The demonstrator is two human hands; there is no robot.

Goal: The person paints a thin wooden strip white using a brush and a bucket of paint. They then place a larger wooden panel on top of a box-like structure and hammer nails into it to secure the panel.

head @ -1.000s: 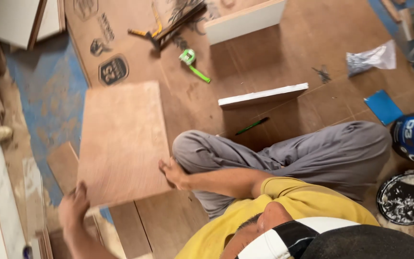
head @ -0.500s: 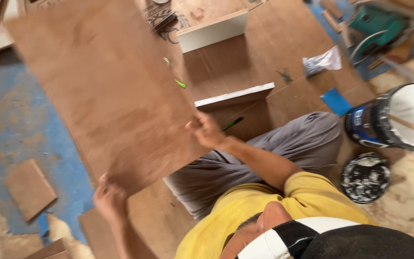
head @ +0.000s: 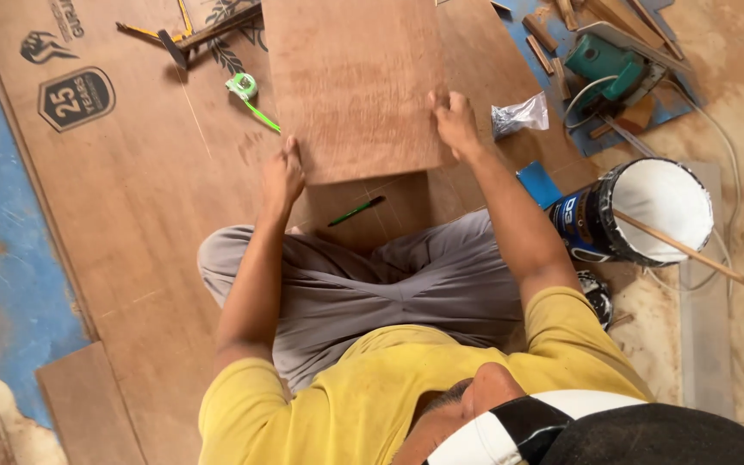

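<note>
Panel [head: 355, 82] lies flat on the plywood sheet [head: 131, 215], ahead of the knees. Left hand [head: 282, 176] grips its near-left corner, right hand [head: 456, 123] clamps the near-right edge, so it spans between both. Pencil [head: 356, 211] just below, bucket [head: 639, 211] to the right.

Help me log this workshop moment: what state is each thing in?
Board: flat on the plywood sheet, gripped at both near corners.
Left hand: grip shut on the board's near left corner.
Right hand: grip shut on the board's right edge.
Pencil: lying loose on the sheet.
Tape measure: green tape pulled out.
Bucket: open, tilted, stick inside.
Saw: lying idle.
</note>
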